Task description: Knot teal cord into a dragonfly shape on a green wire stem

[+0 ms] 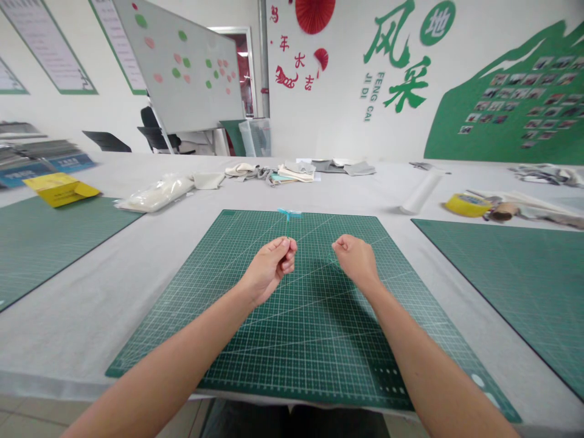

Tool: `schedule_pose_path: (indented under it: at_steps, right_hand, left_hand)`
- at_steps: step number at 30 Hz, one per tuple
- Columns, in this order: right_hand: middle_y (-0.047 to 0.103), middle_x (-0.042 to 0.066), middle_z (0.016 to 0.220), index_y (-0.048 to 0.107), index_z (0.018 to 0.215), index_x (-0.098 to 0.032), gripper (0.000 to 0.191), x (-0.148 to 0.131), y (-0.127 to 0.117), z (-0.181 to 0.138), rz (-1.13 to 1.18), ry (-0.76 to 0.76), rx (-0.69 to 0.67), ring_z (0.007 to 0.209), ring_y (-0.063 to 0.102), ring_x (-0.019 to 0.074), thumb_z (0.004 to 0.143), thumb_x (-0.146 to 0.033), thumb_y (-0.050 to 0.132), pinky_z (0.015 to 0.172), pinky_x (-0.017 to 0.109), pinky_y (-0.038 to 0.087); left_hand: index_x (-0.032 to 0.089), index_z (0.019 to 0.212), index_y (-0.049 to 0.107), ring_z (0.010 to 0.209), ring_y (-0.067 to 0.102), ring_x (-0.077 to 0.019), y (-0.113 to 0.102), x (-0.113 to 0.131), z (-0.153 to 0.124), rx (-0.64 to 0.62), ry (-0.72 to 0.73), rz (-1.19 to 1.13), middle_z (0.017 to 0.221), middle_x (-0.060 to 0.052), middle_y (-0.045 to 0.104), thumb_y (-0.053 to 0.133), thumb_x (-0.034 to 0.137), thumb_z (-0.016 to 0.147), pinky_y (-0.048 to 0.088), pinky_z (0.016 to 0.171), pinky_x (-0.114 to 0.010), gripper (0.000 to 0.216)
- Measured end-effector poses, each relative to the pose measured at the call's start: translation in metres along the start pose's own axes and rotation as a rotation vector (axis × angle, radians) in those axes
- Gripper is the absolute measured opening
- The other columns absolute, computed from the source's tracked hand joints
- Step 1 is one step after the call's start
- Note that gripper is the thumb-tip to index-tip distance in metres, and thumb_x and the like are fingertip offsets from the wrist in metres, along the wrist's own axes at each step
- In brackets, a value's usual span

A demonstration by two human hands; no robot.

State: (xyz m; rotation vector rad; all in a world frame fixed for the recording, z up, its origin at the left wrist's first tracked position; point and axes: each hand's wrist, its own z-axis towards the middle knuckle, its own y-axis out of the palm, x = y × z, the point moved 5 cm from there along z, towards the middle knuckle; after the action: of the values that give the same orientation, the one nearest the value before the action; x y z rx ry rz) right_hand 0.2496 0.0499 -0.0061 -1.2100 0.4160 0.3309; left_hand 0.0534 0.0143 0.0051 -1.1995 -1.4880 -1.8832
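My left hand [272,265] pinches the lower end of a thin green stem that stands upright, topped by a small light-blue dragonfly-like piece [289,213]. It hovers above the green cutting mat [228,340] in front of me. My right hand [354,258] is closed in a loose fist about a hand's width to the right, over the same mat, with nothing visible in it. Whether a fine thread runs between the hands I cannot tell.
More green mats lie at left [50,237] and right [515,274]. A yellow box [60,188], a plastic bag [155,193], fabric scraps [292,171], a white roll [422,191] and yellow tape [468,205] sit farther back. A whiteboard [182,67] leans at the wall.
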Motion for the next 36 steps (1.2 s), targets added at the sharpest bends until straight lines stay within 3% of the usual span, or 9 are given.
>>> schedule_pose_path:
  at_steps: [14,18,21,23,25,27,29,32,36]
  right_hand:
    - [0.069,0.011,0.083,0.072,0.082,-0.021,0.028,0.037,-0.003,0.007,-0.184,0.224,-0.081,0.076,0.062,0.0244,0.082,-0.025,0.044,0.062,0.032,0.041]
    - [0.055,0.019,0.123,0.064,0.114,-0.012,0.041,0.021,-0.021,0.005,-0.174,-0.011,0.244,0.116,0.046,0.0321,0.079,-0.016,0.043,0.093,0.046,0.037]
    - [0.047,0.015,0.134,0.055,0.126,-0.013,0.048,-0.007,-0.029,-0.006,0.115,-0.207,0.388,0.127,0.036,0.0268,0.081,-0.018,0.041,0.106,0.047,0.028]
    - [0.051,0.01,0.132,0.056,0.125,-0.019,0.046,-0.028,-0.022,-0.016,0.431,-0.284,0.277,0.124,0.041,0.0219,0.081,-0.019,0.041,0.107,0.043,0.029]
    - [0.056,0.006,0.127,0.059,0.12,-0.023,0.042,-0.048,-0.006,-0.024,0.761,-0.282,0.032,0.119,0.048,0.0193,0.081,-0.02,0.043,0.103,0.04,0.035]
    - [0.063,0.004,0.115,0.059,0.118,-0.025,0.041,-0.064,0.013,-0.033,1.054,-0.217,-0.244,0.104,0.057,0.0172,0.078,-0.021,0.047,0.091,0.036,0.044]
    - [0.066,0.001,0.089,0.063,0.107,-0.023,0.034,-0.071,0.025,-0.039,1.17,-0.13,-0.427,0.072,0.059,0.0118,0.075,-0.022,0.054,0.065,0.026,0.047]
    - [0.047,-0.007,0.053,0.065,0.087,-0.019,0.016,-0.066,0.03,-0.04,1.237,0.039,-0.489,0.04,0.029,0.0042,0.073,-0.028,0.062,0.038,0.02,0.022]
    - [0.032,-0.01,0.045,0.058,0.068,-0.018,0.022,-0.055,0.024,-0.037,1.299,0.146,-0.427,0.038,0.018,0.0036,0.069,-0.036,0.07,0.037,0.022,0.01]
  left_hand:
    - [0.011,0.079,0.059,0.05,0.033,-0.003,-0.003,0.004,0.001,-0.009,0.03,0.005,0.065,0.002,0.04,0.057,0.028,0.086,0.027,0.045,-0.015,0.019]
    - [0.011,0.079,0.058,0.049,0.032,-0.0033,-0.002,0.005,0.001,-0.014,0.028,0.001,0.064,0.003,0.04,0.056,0.028,0.086,0.025,0.045,-0.016,0.019]
    - [0.012,0.079,0.058,0.049,0.031,-0.0035,-0.001,0.002,0.0,-0.021,0.009,0.009,0.064,0.003,0.04,0.055,0.029,0.087,0.025,0.045,-0.016,0.019]
    - [0.011,0.079,0.058,0.049,0.031,-0.0035,0.001,0.0,0.0,-0.033,0.006,0.019,0.064,0.003,0.04,0.054,0.029,0.087,0.025,0.046,-0.017,0.02]
    - [0.011,0.079,0.058,0.049,0.031,-0.0035,0.002,-0.003,0.0,-0.038,0.004,0.03,0.064,0.003,0.04,0.054,0.03,0.087,0.025,0.046,-0.017,0.021]
    - [0.011,0.078,0.058,0.049,0.031,-0.0036,0.003,-0.006,-0.001,-0.04,-0.005,0.039,0.062,0.003,0.039,0.054,0.03,0.087,0.025,0.046,-0.017,0.022]
    - [0.012,0.077,0.057,0.047,0.03,-0.0036,0.004,-0.008,-0.001,-0.056,-0.02,0.045,0.06,0.004,0.038,0.053,0.031,0.088,0.025,0.046,-0.017,0.023]
    - [0.012,0.078,0.057,0.046,0.028,-0.0035,0.006,-0.008,-0.002,-0.073,-0.027,0.052,0.059,0.005,0.037,0.052,0.032,0.088,0.024,0.045,-0.018,0.023]
    - [0.012,0.08,0.058,0.047,0.028,-0.0033,0.005,-0.004,-0.001,-0.061,-0.01,0.047,0.062,0.004,0.039,0.054,0.03,0.088,0.023,0.045,-0.018,0.02]
